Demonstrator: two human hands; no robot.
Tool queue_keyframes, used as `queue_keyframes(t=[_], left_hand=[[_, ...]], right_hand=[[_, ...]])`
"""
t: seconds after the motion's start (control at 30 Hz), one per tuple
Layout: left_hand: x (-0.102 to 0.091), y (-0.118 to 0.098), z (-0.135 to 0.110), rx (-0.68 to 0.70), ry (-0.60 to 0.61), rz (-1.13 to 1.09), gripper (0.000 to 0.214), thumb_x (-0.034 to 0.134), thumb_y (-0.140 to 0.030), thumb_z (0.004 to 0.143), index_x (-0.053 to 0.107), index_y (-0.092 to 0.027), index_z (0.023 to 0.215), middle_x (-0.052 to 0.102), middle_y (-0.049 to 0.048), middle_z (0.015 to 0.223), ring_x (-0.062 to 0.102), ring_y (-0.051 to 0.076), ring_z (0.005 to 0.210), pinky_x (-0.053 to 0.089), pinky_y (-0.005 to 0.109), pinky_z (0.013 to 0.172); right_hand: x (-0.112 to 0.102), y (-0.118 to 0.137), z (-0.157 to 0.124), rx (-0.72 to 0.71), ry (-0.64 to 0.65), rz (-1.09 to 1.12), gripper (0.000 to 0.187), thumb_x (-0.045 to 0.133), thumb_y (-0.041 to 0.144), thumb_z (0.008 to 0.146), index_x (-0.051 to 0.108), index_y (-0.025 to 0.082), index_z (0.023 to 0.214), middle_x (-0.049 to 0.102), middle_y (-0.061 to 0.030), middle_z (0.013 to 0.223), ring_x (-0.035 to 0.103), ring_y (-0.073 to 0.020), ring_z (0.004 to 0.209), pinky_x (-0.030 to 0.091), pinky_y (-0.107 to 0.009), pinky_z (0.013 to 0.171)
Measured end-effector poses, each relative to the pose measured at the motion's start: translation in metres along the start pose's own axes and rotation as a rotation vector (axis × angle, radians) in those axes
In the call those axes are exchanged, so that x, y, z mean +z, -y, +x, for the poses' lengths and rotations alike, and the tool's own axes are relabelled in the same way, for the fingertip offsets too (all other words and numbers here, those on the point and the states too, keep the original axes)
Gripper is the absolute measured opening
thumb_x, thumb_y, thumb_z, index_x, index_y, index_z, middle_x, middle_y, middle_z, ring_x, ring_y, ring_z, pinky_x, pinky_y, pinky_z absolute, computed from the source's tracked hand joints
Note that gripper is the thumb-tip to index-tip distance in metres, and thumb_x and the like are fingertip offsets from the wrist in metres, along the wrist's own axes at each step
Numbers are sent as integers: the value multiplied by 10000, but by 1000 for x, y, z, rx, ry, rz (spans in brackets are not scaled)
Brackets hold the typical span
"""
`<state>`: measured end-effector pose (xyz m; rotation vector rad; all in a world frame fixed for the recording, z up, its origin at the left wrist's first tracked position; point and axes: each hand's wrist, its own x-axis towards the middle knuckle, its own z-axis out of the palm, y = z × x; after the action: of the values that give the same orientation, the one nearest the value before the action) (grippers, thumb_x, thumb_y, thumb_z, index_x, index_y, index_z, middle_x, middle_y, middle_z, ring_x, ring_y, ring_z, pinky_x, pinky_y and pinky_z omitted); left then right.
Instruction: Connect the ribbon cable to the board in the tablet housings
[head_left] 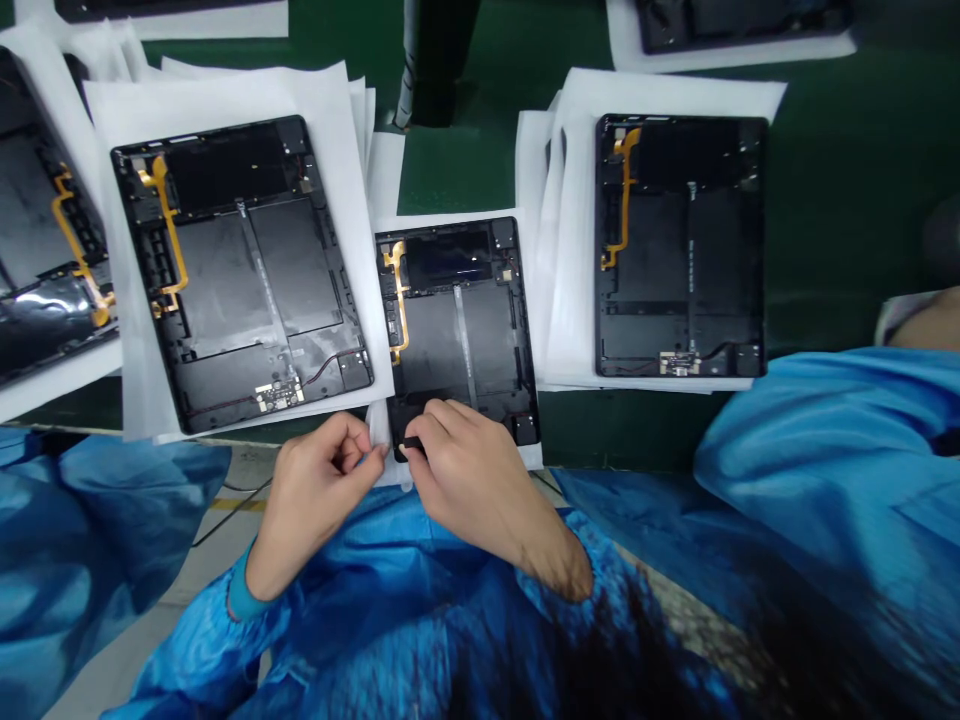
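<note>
My right hand [472, 480] presses its fingertips on a small black piece [412, 446] at the near edge of an open black tablet housing [450, 340]. My left hand [319, 500] is pinched together beside that edge, by the white paper sheet [379, 430] under the housing. Whatever its fingertips hold is too thin or hidden to tell. An orange flex cable [398, 295] runs along the housing's left side, and a grey strip [465, 345] crosses its middle.
Similar tablet housings [240, 270] [682, 245] with orange flex cables lie on white paper stacks to either side, on a green workbench [450, 170]. Blue-sleeved arms of other people [825, 470] [97, 530] flank me. A dark post [439, 60] stands behind.
</note>
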<state>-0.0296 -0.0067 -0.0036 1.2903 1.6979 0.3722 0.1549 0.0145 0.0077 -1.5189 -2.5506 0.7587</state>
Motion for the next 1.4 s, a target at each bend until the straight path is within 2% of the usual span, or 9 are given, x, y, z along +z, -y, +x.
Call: queue_keyframes(t=[0.33, 0.8, 1.17, 1.4], left_hand=[[-7, 1, 4, -111, 141, -104, 365, 628, -527, 760, 506, -183, 742, 405, -71, 585, 375, 70, 533, 300, 179, 522], [-9, -11, 8, -212, 178, -257, 419, 707, -531, 691, 500, -169, 731, 451, -63, 592, 389, 53, 490, 309, 159, 462], [-7, -11, 9, -216, 207, -303, 372, 718, -483, 695, 532, -164, 749, 484, -61, 578, 465, 68, 462, 369, 163, 455], [-6, -6, 7, -186, 174, -266, 403, 723, -518, 719, 533, -164, 753, 469, -66, 557, 444, 59, 456, 334, 153, 446]], right_hand=[[0, 1, 1, 6, -3, 0, 124, 532, 199, 893, 636, 163, 836, 654, -39, 829, 580, -182, 789, 371, -325, 653], [-2, 3, 4, 35, 35, -9, 133, 538, 212, 888, 651, 161, 839, 666, -39, 826, 598, -180, 776, 380, -329, 634], [-2, 4, 6, 78, 46, -13, 137, 536, 222, 875, 648, 168, 819, 665, -33, 811, 611, -179, 770, 381, -331, 633], [0, 4, 5, 71, 18, 6, 133, 543, 220, 873, 651, 168, 816, 664, -36, 806, 598, -178, 760, 374, -331, 630]])
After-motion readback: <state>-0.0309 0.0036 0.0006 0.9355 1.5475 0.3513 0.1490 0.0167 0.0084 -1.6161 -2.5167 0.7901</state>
